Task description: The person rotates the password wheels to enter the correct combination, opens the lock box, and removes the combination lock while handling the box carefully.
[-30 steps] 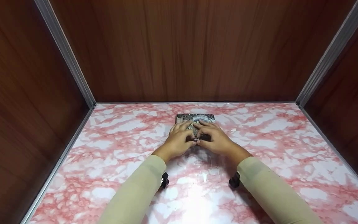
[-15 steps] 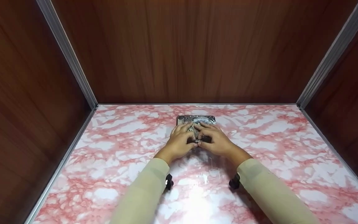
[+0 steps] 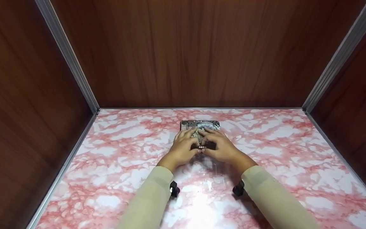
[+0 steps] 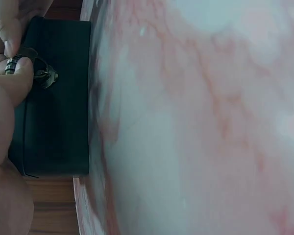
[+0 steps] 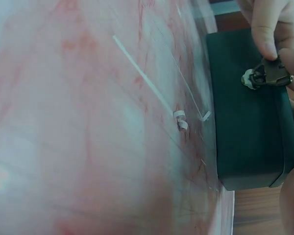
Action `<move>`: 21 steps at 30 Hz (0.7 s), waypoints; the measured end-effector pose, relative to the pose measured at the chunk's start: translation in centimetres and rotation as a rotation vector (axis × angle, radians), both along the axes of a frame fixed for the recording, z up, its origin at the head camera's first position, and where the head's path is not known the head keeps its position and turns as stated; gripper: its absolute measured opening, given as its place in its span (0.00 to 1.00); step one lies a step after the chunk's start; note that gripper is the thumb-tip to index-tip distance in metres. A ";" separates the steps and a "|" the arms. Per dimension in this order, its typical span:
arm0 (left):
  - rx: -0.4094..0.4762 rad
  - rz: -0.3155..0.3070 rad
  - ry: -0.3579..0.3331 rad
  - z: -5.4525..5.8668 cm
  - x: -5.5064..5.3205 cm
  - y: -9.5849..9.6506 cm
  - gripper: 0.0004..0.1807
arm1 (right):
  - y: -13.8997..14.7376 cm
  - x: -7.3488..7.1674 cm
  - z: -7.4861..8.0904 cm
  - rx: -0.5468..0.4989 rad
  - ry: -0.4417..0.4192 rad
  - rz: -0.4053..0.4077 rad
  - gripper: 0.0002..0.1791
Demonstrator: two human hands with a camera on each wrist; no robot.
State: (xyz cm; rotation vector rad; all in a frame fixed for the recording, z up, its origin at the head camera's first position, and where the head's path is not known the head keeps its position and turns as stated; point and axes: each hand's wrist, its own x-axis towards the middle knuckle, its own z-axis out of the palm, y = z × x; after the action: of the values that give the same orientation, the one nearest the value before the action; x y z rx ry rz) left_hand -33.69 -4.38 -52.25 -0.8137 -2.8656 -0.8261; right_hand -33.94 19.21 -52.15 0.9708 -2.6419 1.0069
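A small box [image 3: 185, 125] with a patterned lid stands on the table, and its dark green front [image 4: 59, 122] shows in the left wrist view. From a metal clasp on that front hangs a bronze-coloured combination padlock [image 5: 276, 73], its number dials [image 4: 12, 65] turned toward the person. My left hand [image 3: 182, 149] pinches one end of the padlock with thumb and forefinger. At the other end, my right hand [image 3: 221, 146] does the same. The remaining fingers of both hands lie over the lid and hide much of it.
Brown wood-grain panels [image 3: 195, 57] with grey metal corner strips enclose the red-and-white marbled table [image 3: 113, 165] at the back and sides. Strips of clear tape [image 5: 147, 81] with whitish edges lie on the surface in front of the box.
Both hands stay at the padlock, with only slight movement of the thumbs. The whole scene sits slightly lower in the head view.
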 end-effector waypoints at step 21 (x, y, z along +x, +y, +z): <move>0.005 -0.011 -0.006 0.1 0.2 -0.2 0.09 | -0.4 0.2 0.2 0.016 -0.015 -0.023 0.09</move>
State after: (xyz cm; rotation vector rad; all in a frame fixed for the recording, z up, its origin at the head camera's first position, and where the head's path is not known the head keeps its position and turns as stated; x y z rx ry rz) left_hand -33.46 -4.56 -52.15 -0.8286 -2.8654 -0.8387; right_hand -33.69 18.85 -51.96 0.9374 -2.6707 0.9940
